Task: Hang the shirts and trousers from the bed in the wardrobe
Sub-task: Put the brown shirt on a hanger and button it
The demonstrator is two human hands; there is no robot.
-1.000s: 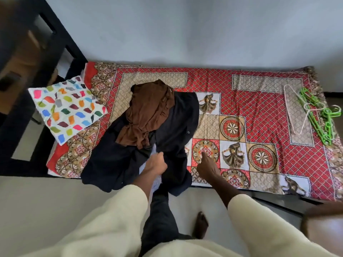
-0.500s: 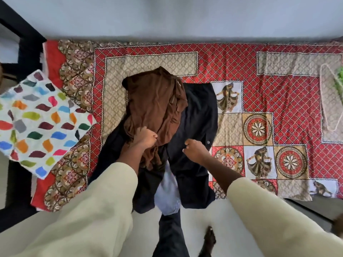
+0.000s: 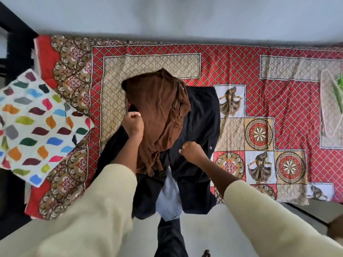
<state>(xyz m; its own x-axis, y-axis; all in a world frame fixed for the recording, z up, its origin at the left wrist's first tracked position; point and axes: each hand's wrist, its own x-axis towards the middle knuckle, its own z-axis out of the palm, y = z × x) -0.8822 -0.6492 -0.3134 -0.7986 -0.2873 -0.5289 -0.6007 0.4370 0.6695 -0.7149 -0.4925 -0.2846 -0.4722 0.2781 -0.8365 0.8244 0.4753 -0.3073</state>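
Clothes lie heaped near the middle of the bed [image 3: 232,58], which is spread with a red patterned sheet. Uppermost is a brown garment [image 3: 159,108], crumpled and draped over a dark navy garment [image 3: 200,127] that spreads flat beneath it and hangs over the near edge of the bed. A pale blue garment [image 3: 169,199] peeks out from under the navy one at that same edge. The left hand [image 3: 132,123] sits at the left side of the brown garment, its fingers curled tight into the fabric edge there, gripping it. The right hand [image 3: 192,152] rests on the navy garment just right of the brown one's lower end; its fingers are curled in, seemingly pinching the dark cloth, though the grip itself is hidden under the knuckles. Both arms wear cream sleeves. A pillow [image 3: 37,125] with coloured leaf shapes lies at the left end of the bed, partly overhanging it. Far right, well apart from the heap, a pale pink hanger [image 3: 326,108] lies on the sheet beside green hangers [image 3: 339,86] cut off by the frame edge.
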